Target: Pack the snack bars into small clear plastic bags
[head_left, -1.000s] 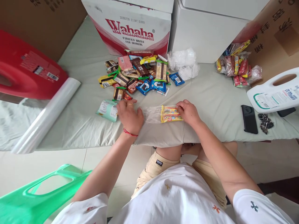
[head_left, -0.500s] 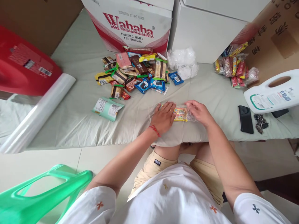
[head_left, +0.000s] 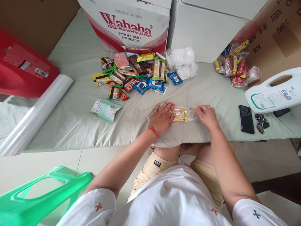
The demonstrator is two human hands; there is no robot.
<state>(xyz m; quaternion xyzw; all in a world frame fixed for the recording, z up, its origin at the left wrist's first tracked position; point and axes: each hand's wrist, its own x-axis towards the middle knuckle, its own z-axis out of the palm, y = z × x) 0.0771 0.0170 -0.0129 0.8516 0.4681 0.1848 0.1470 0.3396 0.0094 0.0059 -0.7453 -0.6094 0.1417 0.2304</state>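
My left hand (head_left: 162,117) lies flat with its fingers stretched out, pressing on a yellow snack packet (head_left: 182,115). The packet is inside a clear plastic bag (head_left: 191,114), and my palm covers its left part. At the bag's right end, my right hand (head_left: 207,116) pinches the plastic between thumb and fingers. A light green snack pouch (head_left: 104,110) lies to the left of my left hand. Beyond the hands is a heap of wrapped snacks (head_left: 127,77), with a blue snack packet (head_left: 175,78) at its right side.
Behind the heap stand a Wahaha carton (head_left: 131,28) and crumpled clear plastic (head_left: 183,61). A roll of plastic (head_left: 42,110) and a red jug (head_left: 25,62) are at left. At right are bagged snacks (head_left: 235,67), a white detergent bottle (head_left: 275,91), a phone (head_left: 246,119) and keys (head_left: 261,123).
My right hand has moved right along the bag to its end, stretching the plastic out. My left hand stays flat on the packet. The view has shifted slightly.
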